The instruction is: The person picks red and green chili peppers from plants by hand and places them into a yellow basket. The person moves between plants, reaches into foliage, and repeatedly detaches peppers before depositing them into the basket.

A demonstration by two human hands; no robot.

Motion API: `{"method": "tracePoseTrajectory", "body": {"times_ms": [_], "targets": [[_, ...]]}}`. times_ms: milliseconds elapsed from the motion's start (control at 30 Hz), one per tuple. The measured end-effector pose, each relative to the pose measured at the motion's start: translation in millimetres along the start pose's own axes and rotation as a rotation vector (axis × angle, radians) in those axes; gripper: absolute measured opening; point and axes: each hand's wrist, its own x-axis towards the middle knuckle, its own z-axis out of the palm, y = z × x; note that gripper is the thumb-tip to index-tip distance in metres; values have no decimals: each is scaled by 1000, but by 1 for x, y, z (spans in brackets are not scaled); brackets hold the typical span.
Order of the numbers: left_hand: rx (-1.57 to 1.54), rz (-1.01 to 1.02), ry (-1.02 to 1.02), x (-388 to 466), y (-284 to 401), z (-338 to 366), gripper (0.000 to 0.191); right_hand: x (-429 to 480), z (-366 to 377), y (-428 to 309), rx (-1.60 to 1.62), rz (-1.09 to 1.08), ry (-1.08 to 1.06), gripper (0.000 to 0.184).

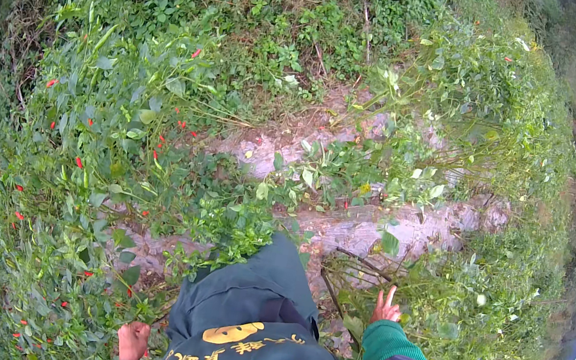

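My left hand (132, 341) is curled at the lower left, beside leafy chili pepper plants (106, 219). A bit of red shows at its edge, but whether the fingers hold a pepper is hidden. To the right of my body, my right hand (386, 310) has two fingers stretched out and spread, with nothing seen between them. Those fingertips are close to a brown bare stem (365, 263) and green foliage. Ripe red chilies (79, 163) and long green chilies (105, 38) hang among the leaves on the left.
A dark apron (259, 359) with a yellow face print and writing covers my front. Pale plastic sheeting (388, 227) lies on the soil between plants. Uprooted or leaning pepper plants (462, 151) spread at the right. Dense weeds (302, 18) grow beyond.
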Motion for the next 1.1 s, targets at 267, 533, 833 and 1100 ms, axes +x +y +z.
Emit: {"method": "tracePoseTrajectory", "body": {"times_ms": [267,533,833,1100], "targets": [[-197,-147,48,13,10,54,15,23,30,19,-57,33,9,70],[-634,-380,64,-23,35,166,18,106,-7,48,-17,-63,94,63],[-762,-596,40,-28,109,297,21,235,-129,129,-36,-217,231,52],[-796,-855,24,-46,188,388,21,347,-328,50,-50,-583,418,44]]}}
